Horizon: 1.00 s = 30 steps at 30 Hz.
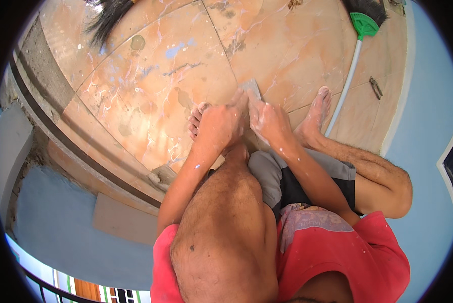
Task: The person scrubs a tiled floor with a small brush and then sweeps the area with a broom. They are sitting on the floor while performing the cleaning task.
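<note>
A flat metal scraper (pixel 251 88) shows its pale blade just above the tiled floor (pixel 186 70), between my two hands. My right hand (pixel 271 122) is closed on it, the index finger lying along the blade. My left hand (pixel 225 120) is closed too, its fingertips reaching the blade's left edge; what lies inside its curled fingers is hidden. The scraper's handle is out of sight behind the hands. White dust and specks cover my fingers and forearms. My bare feet rest on the tiles on either side of the hands.
A green broom (pixel 365 26) with a pale handle lies at the right, beside dark pliers (pixel 376 88). Black bristles of another brush (pixel 108 20) show at the far left. A light blue wall (pixel 428 111) stands right; a dark metal rail track (pixel 60 121) curves along the left.
</note>
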Tool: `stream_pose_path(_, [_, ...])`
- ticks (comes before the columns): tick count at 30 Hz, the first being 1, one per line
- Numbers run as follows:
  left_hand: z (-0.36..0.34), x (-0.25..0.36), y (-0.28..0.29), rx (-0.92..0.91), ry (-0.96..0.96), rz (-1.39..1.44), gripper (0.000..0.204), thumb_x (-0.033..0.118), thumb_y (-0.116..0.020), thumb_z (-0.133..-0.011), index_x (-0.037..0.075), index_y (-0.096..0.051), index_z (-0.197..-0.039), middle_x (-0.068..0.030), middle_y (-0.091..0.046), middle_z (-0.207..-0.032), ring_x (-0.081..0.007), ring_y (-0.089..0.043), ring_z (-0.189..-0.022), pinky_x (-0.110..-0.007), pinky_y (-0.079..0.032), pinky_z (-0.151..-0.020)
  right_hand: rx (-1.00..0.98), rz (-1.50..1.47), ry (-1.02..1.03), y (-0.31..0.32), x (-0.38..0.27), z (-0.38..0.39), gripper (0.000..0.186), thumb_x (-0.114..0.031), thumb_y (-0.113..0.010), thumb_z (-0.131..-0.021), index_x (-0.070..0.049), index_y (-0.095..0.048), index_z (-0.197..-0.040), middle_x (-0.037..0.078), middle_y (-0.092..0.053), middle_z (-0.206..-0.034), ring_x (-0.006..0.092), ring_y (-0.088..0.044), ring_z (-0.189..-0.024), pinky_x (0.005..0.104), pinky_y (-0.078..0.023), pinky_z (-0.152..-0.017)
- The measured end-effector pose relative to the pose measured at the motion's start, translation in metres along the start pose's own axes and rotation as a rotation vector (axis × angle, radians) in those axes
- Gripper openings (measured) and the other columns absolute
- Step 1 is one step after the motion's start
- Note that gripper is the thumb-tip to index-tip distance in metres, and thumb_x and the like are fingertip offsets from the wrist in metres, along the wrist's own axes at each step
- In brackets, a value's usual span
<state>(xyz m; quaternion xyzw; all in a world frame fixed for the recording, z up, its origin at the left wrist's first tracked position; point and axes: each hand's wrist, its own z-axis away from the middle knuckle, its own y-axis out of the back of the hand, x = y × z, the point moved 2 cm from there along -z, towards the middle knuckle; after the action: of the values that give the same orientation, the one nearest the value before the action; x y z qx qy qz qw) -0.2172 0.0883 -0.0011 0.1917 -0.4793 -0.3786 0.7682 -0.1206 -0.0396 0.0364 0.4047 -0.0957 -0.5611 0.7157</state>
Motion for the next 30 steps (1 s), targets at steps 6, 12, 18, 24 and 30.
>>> stream_pose_path(6, [-0.004, -0.001, 0.008, 0.040, 0.037, 0.150, 0.072, 0.019, -0.071, -0.086, 0.012, -0.052, -0.155, -0.0069, -0.058, -0.156, -0.0380, -0.076, -0.085, -0.052, -0.061, -0.078, -0.005, 0.034, -0.047, 0.001, 0.001, -0.005, 0.058, -0.024, -0.064, -0.094, -0.015, -0.058, -0.151, 0.029, -0.071, -0.088, 0.0506, -0.069, -0.083, 0.0575, -0.056, -0.075])
stream_pose_path(12, [-0.010, -0.003, 0.016, 0.075, 0.060, 0.179, 0.074, 0.018, -0.070, -0.085, 0.014, -0.050, -0.157, -0.0055, -0.057, -0.157, -0.0379, -0.076, -0.087, -0.053, -0.061, -0.078, 0.054, 0.021, -0.028, 0.007, -0.001, -0.017, 0.057, -0.025, -0.065, -0.094, -0.017, -0.060, -0.150, 0.029, -0.072, -0.088, 0.0500, -0.070, -0.082, 0.0573, -0.056, -0.076])
stream_pose_path(18, [-0.004, 0.004, 0.006, 0.022, 0.070, 0.119, 0.076, 0.017, -0.070, -0.084, 0.017, -0.050, -0.158, -0.0041, -0.056, -0.158, -0.0370, -0.077, -0.087, -0.055, -0.061, -0.078, 0.057, 0.046, -0.013, 0.010, -0.004, -0.013, 0.053, -0.022, -0.064, -0.095, -0.014, -0.062, -0.147, 0.028, -0.072, -0.088, 0.0489, -0.070, -0.082, 0.0571, -0.056, -0.075])
stream_pose_path(24, [-0.001, 0.008, 0.001, 0.114, 0.014, 0.067, 0.075, 0.014, -0.068, -0.084, 0.016, -0.050, -0.157, -0.0030, -0.054, -0.160, -0.0384, -0.076, -0.087, -0.051, -0.062, -0.076, 0.022, 0.088, -0.028, 0.008, 0.000, -0.008, 0.053, -0.022, -0.065, -0.094, -0.012, -0.063, -0.146, 0.027, -0.072, -0.086, 0.0485, -0.070, -0.079, 0.0564, -0.057, -0.073])
stream_pose_path(30, [-0.015, -0.001, 0.016, 0.035, 0.073, 0.182, 0.076, 0.013, -0.069, -0.083, 0.017, -0.051, -0.157, -0.0024, -0.051, -0.161, -0.0392, -0.075, -0.093, -0.050, -0.062, -0.079, 0.069, 0.067, 0.014, 0.006, 0.005, -0.009, 0.052, -0.024, -0.064, -0.095, -0.014, -0.063, -0.146, 0.029, -0.070, -0.082, 0.0493, -0.070, -0.077, 0.0583, -0.056, -0.071])
